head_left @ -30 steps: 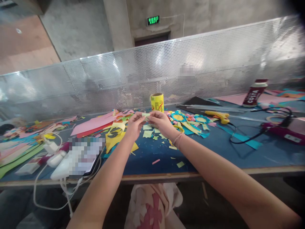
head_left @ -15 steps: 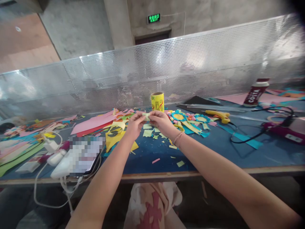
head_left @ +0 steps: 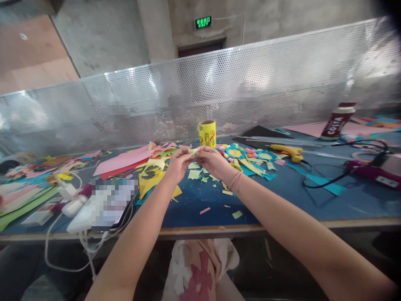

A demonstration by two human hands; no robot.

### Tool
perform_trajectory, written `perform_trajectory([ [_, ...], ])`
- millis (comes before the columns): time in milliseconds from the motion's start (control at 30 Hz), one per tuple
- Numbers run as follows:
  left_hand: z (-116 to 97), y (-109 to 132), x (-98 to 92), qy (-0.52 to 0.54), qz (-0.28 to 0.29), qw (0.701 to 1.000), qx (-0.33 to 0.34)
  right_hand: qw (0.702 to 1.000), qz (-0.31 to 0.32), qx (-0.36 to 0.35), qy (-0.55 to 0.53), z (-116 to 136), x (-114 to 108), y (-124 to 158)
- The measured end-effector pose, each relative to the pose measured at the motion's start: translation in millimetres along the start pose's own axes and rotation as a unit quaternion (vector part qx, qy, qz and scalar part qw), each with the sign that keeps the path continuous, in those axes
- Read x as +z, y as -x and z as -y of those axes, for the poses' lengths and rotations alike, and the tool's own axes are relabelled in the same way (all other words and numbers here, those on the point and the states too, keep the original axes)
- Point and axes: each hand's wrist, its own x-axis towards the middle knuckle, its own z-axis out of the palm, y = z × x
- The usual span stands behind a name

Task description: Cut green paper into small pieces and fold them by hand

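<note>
Between my two hands is a small pale green paper piece (head_left: 193, 151), pinched from both sides above the table. My left hand (head_left: 180, 161) is closed on its left end, and my right hand (head_left: 209, 158) grips the right end with thumb and fingers. Pale green paper scraps (head_left: 194, 172) lie on the table just below. Behind the hands stands a yellow tape roll (head_left: 207, 133) on its end. Blue paper flowers with yellow centres (head_left: 235, 153) sit right of my right hand. A cut yellow paper sheet (head_left: 148, 180) is partly under my left forearm.
A yellow hot glue gun (head_left: 290, 152) with a black cord lies to the right. Farther right are a dark red bottle (head_left: 338, 122) and a purple power strip (head_left: 372, 173). Pink paper sheets (head_left: 125, 161), a phone (head_left: 117, 205) and white cables lie left. A perforated metal screen (head_left: 175, 96) stands behind.
The paper piece between my fingers looks slightly tilted and narrower than before. Both hands stay in nearly the same place.
</note>
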Motion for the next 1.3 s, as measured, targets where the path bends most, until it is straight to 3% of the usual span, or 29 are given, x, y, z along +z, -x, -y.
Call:
perform_trajectory([
  [667, 4, 0, -1.3, -0.066, -0.041, 0.997, -0.027, 1.000, -0.004, -0.001, 0.007, -6, -6, -4],
  [967, 3, -1, -3.4, -0.074, -0.067, 0.994, -0.037, 0.999, 0.009, 0.031, 0.015, -4, -9, -4],
  [1300, 3, 1, -0.9, -0.169, -0.051, 0.984, -0.018, 0.999, -0.004, 0.014, 0.036, -8, -12, -7],
])
